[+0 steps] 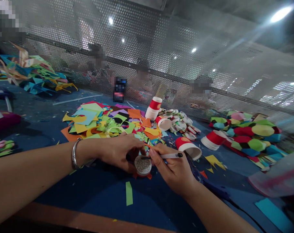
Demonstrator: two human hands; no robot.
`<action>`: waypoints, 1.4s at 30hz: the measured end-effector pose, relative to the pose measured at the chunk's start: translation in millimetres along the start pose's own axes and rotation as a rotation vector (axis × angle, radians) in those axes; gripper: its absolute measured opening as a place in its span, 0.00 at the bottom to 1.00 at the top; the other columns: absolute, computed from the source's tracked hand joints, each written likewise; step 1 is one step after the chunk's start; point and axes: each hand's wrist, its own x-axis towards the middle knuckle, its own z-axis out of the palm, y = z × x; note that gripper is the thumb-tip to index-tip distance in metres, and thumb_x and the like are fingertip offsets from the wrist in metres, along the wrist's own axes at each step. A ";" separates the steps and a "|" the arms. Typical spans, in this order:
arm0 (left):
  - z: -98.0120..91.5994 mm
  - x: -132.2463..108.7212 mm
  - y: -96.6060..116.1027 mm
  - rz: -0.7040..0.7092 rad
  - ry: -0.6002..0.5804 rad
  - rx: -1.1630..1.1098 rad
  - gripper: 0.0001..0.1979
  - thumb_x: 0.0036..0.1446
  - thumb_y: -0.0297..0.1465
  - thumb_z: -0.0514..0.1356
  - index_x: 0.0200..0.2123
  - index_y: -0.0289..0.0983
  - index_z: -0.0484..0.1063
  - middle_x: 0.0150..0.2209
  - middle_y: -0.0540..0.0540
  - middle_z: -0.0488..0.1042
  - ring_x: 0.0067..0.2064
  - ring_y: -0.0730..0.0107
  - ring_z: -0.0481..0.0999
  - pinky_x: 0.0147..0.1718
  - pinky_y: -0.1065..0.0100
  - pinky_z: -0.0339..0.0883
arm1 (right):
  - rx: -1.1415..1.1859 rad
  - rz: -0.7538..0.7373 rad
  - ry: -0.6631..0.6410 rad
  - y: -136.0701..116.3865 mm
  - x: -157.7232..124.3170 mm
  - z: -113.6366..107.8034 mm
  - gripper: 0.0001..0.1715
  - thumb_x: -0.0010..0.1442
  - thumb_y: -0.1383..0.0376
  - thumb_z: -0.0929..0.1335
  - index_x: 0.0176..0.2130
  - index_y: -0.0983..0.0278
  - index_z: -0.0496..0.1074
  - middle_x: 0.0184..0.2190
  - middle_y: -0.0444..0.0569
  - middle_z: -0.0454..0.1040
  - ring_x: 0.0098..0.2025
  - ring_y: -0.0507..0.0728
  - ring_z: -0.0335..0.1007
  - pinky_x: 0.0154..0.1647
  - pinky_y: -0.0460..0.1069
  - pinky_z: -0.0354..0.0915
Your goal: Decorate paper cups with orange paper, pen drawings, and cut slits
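Observation:
Near the table's front, my left hand (120,150) steadies a small round cup piece (142,165), its pale top covered with a dark cell-like line pattern. Bits of red show beneath its lower edge. My right hand (172,166) grips a pen (170,156) with a white barrel and black end, its tip over the patterned top. A silver bracelet (75,153) circles my left wrist. Just in front of the cup piece lies a light green paper strip (129,193).
Colored paper scraps (105,119) are heaped behind my hands. Red-and-white paper cups (188,148) and a pile of cut cup pieces (182,121) stand right of them. A dark corded tool (212,187) lies beside my right arm. Behind a perforated screen (147,38) are people.

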 end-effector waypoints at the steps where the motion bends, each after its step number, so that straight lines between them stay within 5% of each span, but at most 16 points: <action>1: 0.1 -0.1 0.0 0.009 -0.002 -0.005 0.19 0.46 0.41 0.67 0.40 0.39 0.70 0.34 0.47 0.75 0.33 0.67 0.71 0.32 0.66 0.60 | 0.003 -0.001 -0.001 0.0 -0.2 -0.2 0.15 0.68 0.67 0.61 0.29 0.62 0.66 0.24 0.43 0.65 0.25 0.51 0.60 0.27 0.49 0.57; 42: 0.6 0.9 -0.8 -0.007 -0.006 -0.027 0.19 0.46 0.41 0.67 0.39 0.39 0.70 0.34 0.48 0.74 0.32 0.69 0.70 0.31 0.66 0.59 | -0.025 -0.025 0.013 -3.3 1.2 1.1 0.15 0.68 0.67 0.60 0.30 0.62 0.66 0.23 0.43 0.65 0.25 0.51 0.61 0.26 0.47 0.58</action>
